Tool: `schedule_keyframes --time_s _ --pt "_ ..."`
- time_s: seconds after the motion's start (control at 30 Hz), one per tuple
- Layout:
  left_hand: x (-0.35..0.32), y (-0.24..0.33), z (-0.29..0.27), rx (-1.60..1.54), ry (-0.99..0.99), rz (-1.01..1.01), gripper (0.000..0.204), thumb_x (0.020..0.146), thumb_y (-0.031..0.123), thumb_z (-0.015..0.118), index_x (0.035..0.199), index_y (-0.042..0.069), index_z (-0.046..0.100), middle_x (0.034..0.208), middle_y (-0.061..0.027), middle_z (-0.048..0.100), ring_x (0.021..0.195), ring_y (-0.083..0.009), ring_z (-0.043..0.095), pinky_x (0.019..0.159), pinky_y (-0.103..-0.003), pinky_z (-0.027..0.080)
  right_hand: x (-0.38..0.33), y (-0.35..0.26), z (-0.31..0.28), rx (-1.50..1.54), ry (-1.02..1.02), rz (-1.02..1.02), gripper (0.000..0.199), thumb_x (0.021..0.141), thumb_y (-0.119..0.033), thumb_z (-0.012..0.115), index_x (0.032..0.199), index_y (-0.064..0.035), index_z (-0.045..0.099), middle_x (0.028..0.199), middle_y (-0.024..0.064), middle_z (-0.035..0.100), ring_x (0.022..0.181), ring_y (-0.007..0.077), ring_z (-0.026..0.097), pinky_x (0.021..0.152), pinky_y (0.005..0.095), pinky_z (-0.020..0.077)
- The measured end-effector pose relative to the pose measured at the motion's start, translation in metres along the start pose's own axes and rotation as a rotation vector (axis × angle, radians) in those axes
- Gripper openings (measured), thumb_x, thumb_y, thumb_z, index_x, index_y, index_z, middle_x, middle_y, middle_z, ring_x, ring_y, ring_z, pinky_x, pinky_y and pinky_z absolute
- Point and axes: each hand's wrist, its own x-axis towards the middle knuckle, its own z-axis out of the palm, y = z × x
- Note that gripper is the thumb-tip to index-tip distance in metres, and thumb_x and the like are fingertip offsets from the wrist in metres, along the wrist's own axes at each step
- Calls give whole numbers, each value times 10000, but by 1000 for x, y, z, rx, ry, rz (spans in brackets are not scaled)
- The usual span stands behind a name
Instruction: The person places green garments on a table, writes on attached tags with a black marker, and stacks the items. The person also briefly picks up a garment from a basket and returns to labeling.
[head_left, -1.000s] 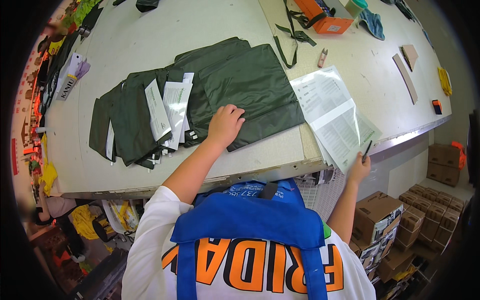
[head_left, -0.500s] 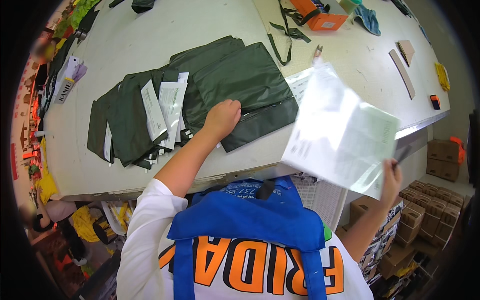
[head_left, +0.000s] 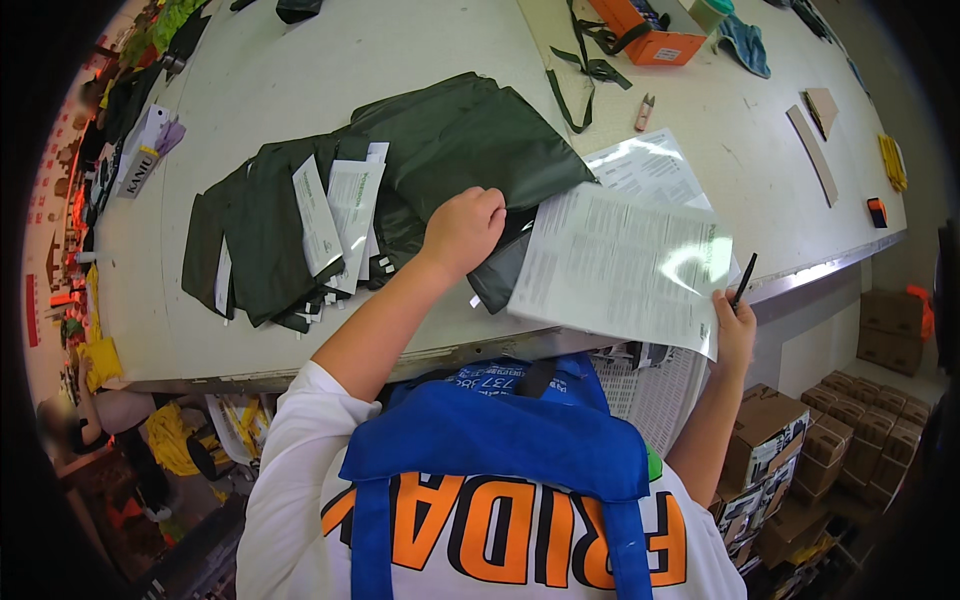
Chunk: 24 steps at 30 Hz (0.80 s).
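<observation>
My left hand (head_left: 465,230) is closed on the near edge of a dark green fabric bag (head_left: 480,140) on the table. My right hand (head_left: 735,325) grips the lower right corner of a glossy printed sheet (head_left: 625,265). Between that hand's fingers a thin black pen-like stick (head_left: 744,278) also pokes up. The sheet's left end lies over the bag's right corner and hides part of it. Beneath the sheet's far side is another printed sheet (head_left: 650,165). Left of my hand, several dark green pieces (head_left: 270,240) overlap, with white printed leaflets (head_left: 350,215) on them.
Small thread snips (head_left: 644,113) lie beyond the sheets. Farther back are black straps (head_left: 585,75), an orange box (head_left: 660,42) and a blue cloth (head_left: 745,45). Cardboard strips (head_left: 812,155) lie at right. Cartons (head_left: 765,435) stack below the table's right edge.
The right hand has swung the printed sheet left and down, so it now overlaps the bag's corner. My left hand has shifted slightly right, and the bag's upper layer looks raised and bent.
</observation>
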Motion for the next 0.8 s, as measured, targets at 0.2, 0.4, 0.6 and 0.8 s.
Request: schedule_keyframes --time_s 0.2,0.4,0.6,0.8 --pt "-5 6 17 4 -113 33 51 838 117 576 826 67 579 780 -110 578 727 -322 578 622 -422 466 -23 33 75 135 77 -45 112 927 -145 596 907 -34 600 797 -32 563 711 36 475 636 197 403" --pt "-9 -6 13 27 -87 -46 76 840 131 590 840 56 580 789 -118 587 748 -334 586 636 -428 471 -15 43 64 386 71 -67 111 948 -142 560 962 -32 546 834 15 579 682 72 537 601 215 456" --pt "-5 3 21 -97 -124 -23 75 835 120 601 851 48 591 794 -128 591 742 -335 582 640 -414 461 -35 70 106 423 -12 -56 73 953 -111 546 1007 -63 543 852 -22 551 740 55 518 633 212 446" --pt "-3 37 3 -307 -108 35 68 828 83 624 858 28 597 760 -109 575 682 -272 560 615 -347 446 -48 37 154 376 -226 104 200 949 -159 558 1103 -32 553 836 -7 567 667 52 515 530 215 427"
